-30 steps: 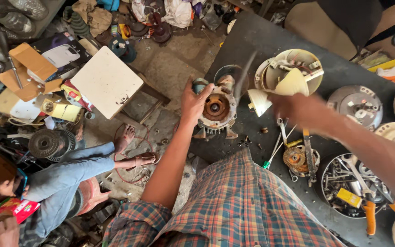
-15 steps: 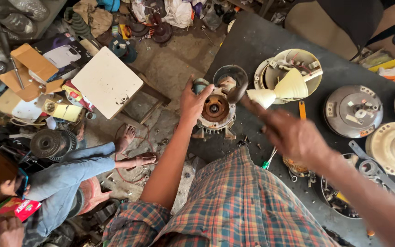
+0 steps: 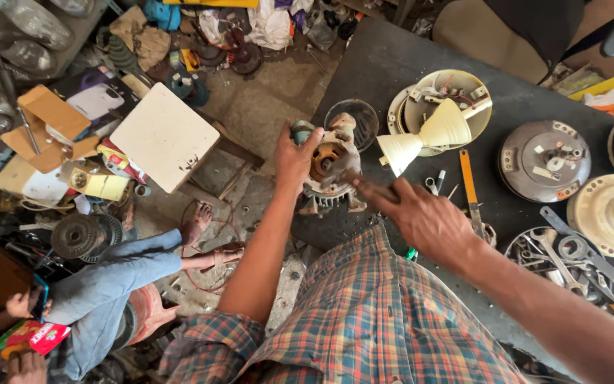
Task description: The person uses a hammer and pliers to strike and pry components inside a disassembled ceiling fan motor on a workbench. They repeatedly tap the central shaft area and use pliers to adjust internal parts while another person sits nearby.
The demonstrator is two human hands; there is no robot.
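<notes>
Hands, two: left hand grips one motor, right hand perhaps touching.

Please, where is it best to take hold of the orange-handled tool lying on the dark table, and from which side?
Probably the orange handle: long, narrow and bare on the table. Come from above, fingers across its width; the lower end runs behind the right hand.

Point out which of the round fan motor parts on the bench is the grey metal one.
The grey disc right of the cream bowl-shaped cover. The housing by the table's right edge is cream, and the left hand grips a rusty-cored motor.
</notes>
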